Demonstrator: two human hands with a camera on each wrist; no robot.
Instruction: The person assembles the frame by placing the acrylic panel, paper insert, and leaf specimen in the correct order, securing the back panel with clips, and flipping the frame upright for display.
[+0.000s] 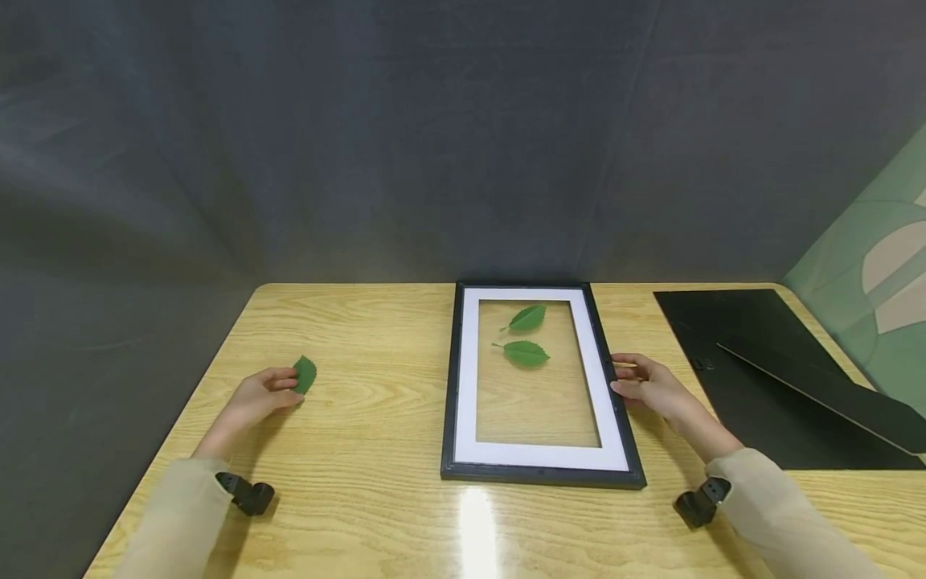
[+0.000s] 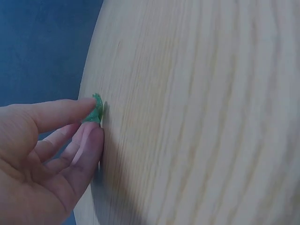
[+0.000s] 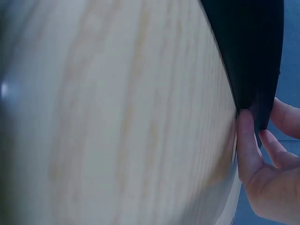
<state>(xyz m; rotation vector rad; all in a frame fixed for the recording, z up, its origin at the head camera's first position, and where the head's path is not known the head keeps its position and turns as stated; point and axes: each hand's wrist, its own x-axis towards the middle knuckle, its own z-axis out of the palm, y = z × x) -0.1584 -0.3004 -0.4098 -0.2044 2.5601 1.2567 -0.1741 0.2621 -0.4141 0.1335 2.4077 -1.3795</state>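
Note:
In the head view, my left hand (image 1: 256,398) pinches a green leaf (image 1: 305,375) between thumb and fingers at the table's left side. The left wrist view shows the leaf (image 2: 97,110) at the fingertips, close over the wood. A black picture frame (image 1: 450,386) with a white mat (image 1: 466,386) lies right of the middle. Two green leaves lie in its opening, an upper leaf (image 1: 528,318) and a lower leaf (image 1: 526,354). My right hand (image 1: 651,390) holds the frame's right edge, thumb and fingers on the black rim (image 3: 248,61) in the right wrist view.
A black backing board (image 1: 745,418) lies at the table's right, its stand flap (image 1: 832,394) raised at an angle. Dark cloth (image 1: 434,145) hangs behind the wooden table (image 1: 362,450), and a green patterned panel (image 1: 868,273) stands at the far right.

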